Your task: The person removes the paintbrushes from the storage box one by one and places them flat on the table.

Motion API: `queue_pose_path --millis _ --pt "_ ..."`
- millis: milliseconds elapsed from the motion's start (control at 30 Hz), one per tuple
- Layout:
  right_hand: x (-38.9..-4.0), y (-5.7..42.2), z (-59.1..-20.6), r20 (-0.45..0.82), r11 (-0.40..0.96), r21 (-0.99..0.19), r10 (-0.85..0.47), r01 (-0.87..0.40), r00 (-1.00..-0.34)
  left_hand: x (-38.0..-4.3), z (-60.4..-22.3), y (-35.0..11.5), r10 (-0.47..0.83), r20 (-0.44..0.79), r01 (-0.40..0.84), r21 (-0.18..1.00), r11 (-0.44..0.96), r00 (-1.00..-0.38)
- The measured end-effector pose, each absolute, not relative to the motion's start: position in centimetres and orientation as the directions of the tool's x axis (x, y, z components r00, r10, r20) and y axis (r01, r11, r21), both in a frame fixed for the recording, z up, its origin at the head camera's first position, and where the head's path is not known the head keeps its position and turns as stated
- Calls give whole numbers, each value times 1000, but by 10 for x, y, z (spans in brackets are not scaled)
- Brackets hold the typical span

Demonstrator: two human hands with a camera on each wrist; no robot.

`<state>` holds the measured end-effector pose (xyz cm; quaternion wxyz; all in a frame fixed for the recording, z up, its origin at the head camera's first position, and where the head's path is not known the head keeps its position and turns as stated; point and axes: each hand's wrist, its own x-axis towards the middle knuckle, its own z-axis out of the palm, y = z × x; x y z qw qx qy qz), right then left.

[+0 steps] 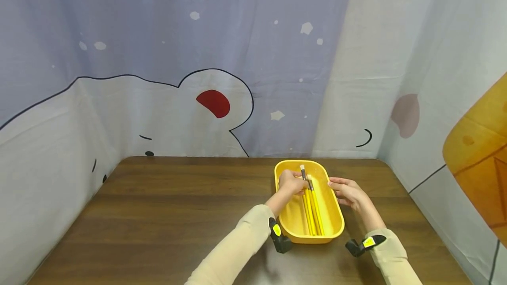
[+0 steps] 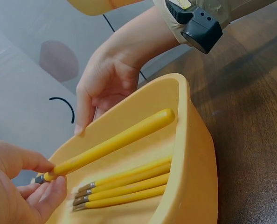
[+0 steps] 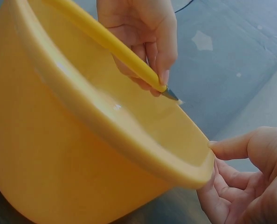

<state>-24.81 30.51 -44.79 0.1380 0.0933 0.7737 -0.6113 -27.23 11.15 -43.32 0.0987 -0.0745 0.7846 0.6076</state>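
A yellow plastic bin (image 1: 309,240) with rounded corners stands on the table. My left hand (image 1: 292,183) is over its inside and pinches a yellow-handled paintbrush (image 2: 115,142) near the dark ferrule, between thumb and fingers. That brush is lifted and slants above several other yellow paintbrushes (image 2: 129,190), which lie side by side on the bin's floor. At the bin's right side, my right hand (image 1: 348,193) grips the rim, thumb on top and fingers outside, as the right wrist view shows. In that view the held brush's pale bristle tip points past the left hand's fingertips.
The brown wooden table (image 1: 158,223) extends left of the bin, with a narrower strip on the right. A printed curtain (image 1: 277,78) hangs behind the table and along both sides. Black wrist cameras (image 1: 280,237) sit on both sleeves, close to the bin.
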Motion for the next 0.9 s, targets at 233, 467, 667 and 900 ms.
queue_pose_path --millis 233,467,667,900 --pt "-248 306 -449 -332 238 -918 -21 318 -943 -271 -430 107 31 -240 -229 953 200 -970" --pt "-247 307 -449 -334 226 -920 -27 320 -942 -269 -431 99 43 -232 -224 965 137 -972" --pt "-246 306 -448 -337 214 -922 -31 323 -941 -267 -429 93 55 -243 -238 967 90 -968" --pt "-246 305 -448 -332 220 -922 -26 319 -943 -267 -426 85 76 -244 -239 968 69 -967"
